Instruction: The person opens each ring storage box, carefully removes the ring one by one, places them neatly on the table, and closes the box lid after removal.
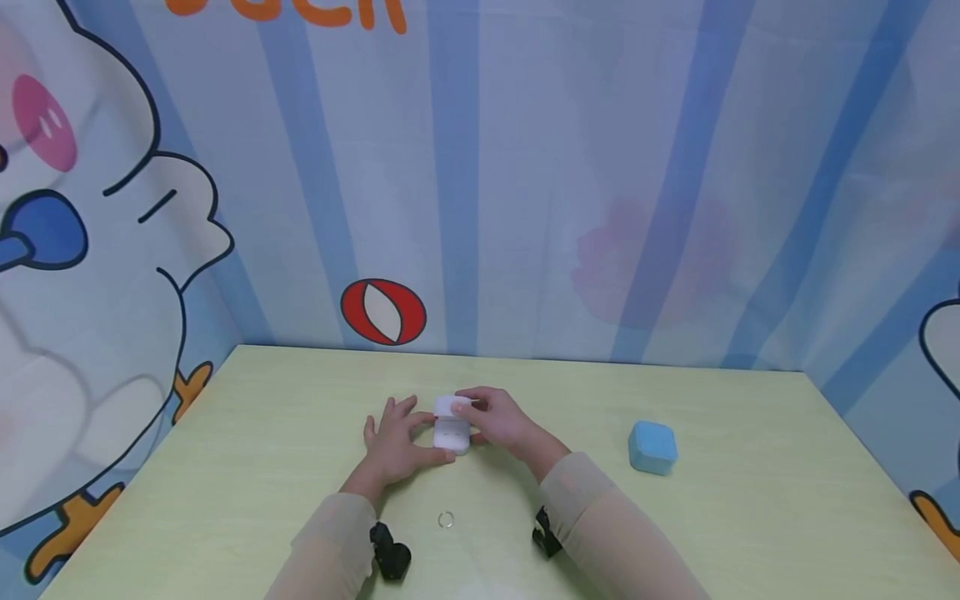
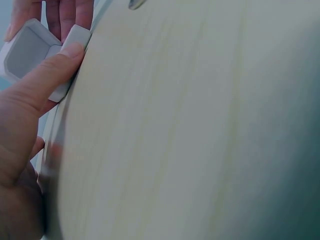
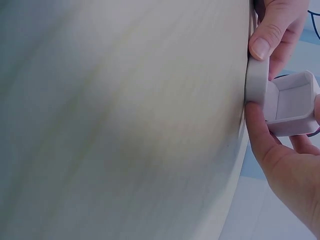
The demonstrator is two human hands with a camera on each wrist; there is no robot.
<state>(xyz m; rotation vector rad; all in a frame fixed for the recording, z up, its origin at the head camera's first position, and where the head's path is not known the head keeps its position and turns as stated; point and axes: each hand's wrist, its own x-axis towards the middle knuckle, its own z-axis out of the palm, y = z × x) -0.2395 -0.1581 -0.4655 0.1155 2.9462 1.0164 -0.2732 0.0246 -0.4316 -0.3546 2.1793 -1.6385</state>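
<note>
A small white ring box point(image 1: 452, 435) stands on the table with its lid raised on the hinge. My left hand point(image 1: 397, 443) grips its base from the left, thumb at the near side and forefinger farther back. With the thumb and fingers my right hand point(image 1: 508, 423) holds the lifted lid point(image 3: 295, 102); another finger reaches down beside the base. The pale inside of the lid point(image 2: 30, 52) shows in the left wrist view. A thin metal ring point(image 1: 446, 519) lies on the table between the forearms, nearer the person than the box.
A light blue rounded box point(image 1: 652, 447) sits to the right on the pale wooden table point(image 1: 750, 517). Behind the table's far edge hangs a blue striped cloth point(image 1: 525, 208) with cartoon prints. Black wrist devices point(image 1: 391, 552) are on both sleeves.
</note>
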